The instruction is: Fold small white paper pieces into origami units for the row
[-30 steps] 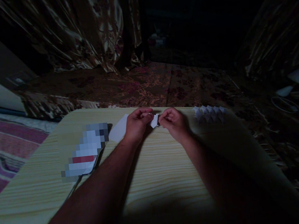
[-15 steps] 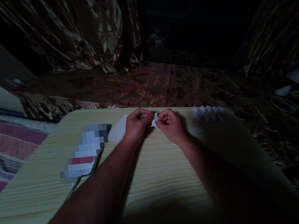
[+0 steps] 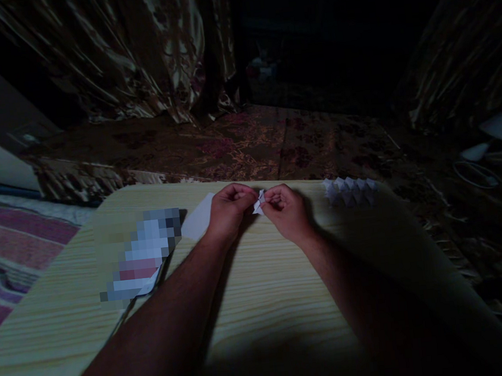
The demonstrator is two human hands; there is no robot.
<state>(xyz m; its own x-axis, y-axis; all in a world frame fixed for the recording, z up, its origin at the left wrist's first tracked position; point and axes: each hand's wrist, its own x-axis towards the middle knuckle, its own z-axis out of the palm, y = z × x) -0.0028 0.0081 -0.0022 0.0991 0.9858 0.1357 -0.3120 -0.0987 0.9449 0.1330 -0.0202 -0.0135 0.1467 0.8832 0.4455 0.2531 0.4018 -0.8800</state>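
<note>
the right hand [image 3: 283, 208] has closed in, pinching the small white folded-paper piece [image 3: 260, 202] that the left hand [image 3: 231, 213] also pinches over the pale wood-grained table [image 3: 261, 282], seemingly steadying it from both sides.

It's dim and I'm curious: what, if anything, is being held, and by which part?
A folded paper: the left hand pinches its left side, the right hand its right. Exact spots are hidden.
</note>
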